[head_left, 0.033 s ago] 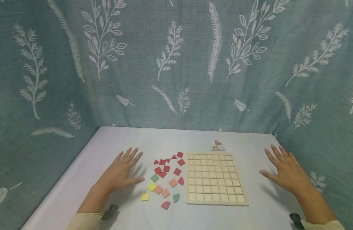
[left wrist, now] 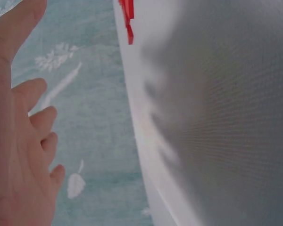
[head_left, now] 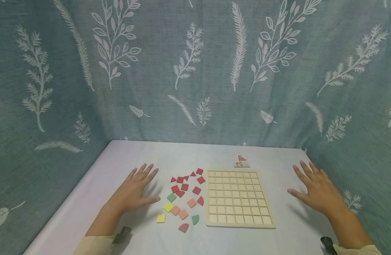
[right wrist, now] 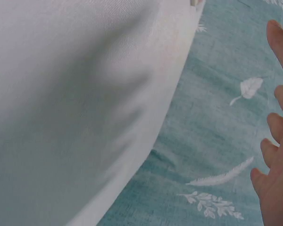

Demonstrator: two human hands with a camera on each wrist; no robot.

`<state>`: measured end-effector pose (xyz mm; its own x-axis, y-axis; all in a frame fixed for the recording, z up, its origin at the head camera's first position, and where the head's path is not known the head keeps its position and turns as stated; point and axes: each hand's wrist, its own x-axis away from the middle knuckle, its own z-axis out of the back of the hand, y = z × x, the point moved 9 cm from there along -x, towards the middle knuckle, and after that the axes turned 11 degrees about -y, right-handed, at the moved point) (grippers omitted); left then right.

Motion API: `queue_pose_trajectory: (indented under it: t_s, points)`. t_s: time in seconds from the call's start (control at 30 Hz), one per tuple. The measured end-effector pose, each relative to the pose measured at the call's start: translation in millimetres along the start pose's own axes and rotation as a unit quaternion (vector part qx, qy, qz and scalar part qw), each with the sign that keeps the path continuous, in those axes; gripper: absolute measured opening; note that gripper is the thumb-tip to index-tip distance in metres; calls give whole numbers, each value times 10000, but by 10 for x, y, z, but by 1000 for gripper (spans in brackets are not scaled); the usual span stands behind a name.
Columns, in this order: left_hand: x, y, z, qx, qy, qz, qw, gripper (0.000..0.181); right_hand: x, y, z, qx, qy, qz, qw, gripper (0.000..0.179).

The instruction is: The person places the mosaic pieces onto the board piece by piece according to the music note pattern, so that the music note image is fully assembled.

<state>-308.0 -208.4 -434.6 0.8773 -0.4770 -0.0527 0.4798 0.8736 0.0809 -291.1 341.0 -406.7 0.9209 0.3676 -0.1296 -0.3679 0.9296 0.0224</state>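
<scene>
My left hand (head_left: 133, 191), fingers spread and straight, hovers over the table left of the loose flat pieces and holds nothing. Closest to its thumb lie a green square (head_left: 171, 197) and a yellow square (head_left: 168, 207). On the far right my right hand (head_left: 319, 191) is likewise spread in the air, holding nothing. Between the hands lies a pale wooden grid board (head_left: 237, 225) with bare square cells. Red squares (head_left: 197, 190), red triangles (head_left: 173, 179), orange squares (head_left: 183, 214) and a green quarter circle (head_left: 195, 219) are scattered left of it.
A small pattern card (head_left: 241, 161) lies behind the board. The white table (head_left: 144, 244) ends at a teal leaf-print curtain (head_left: 195, 71) at the back and sides. Shadows of the hands fall on the tabletop in both wrist views.
</scene>
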Motion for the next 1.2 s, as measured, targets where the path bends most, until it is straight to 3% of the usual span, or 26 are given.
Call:
queue_pose_trajectory:
  t_s: [0.2, 0.3, 0.43, 0.53, 0.77, 0.9, 1.03, 1.13, 1.2]
  points:
    - [39, 32, -43, 19, 81, -48, 10000, 94, 36, -53, -45, -106, -51, 32, 9999, 88]
    - [-50, 85, -38, 20, 35, -15, 10000, 92, 2, -89, -112, -441, -260, 15, 9987, 89]
    - [-457, 292, 11, 195, -162, -93, 9996, 81, -174, -233, -323, -1302, -1104, 64, 9853, 96]
    - [-791, 460, 8, 519, -428, -116, 9977, 72, -325, -384, -481, -1598, -1697, 139, 9724, 104]
    - [-1170, 647, -237, 1027, -1025, -2, 9894, 57, -416, -655, -784, -1886, -2559, 0, 9481, 106]
    - [-1380, 676, -351, 1284, -1196, 46, 9845, 51, -435, -674, -862, -1906, -2622, -41, 9460, 103]
    - [-1545, 649, -497, 1703, -1540, 401, 9725, 49, -444, -637, -917, -2045, -2634, -96, 9427, 107]
    - [-1629, 634, -572, 1851, -1667, 568, 9668, 44, -480, -590, -901, -2179, -2456, -126, 9445, 112]
    - [-1683, 629, -588, 1847, -1631, 585, 9674, 39, -533, -554, -855, -2273, -2219, -122, 9481, 111]
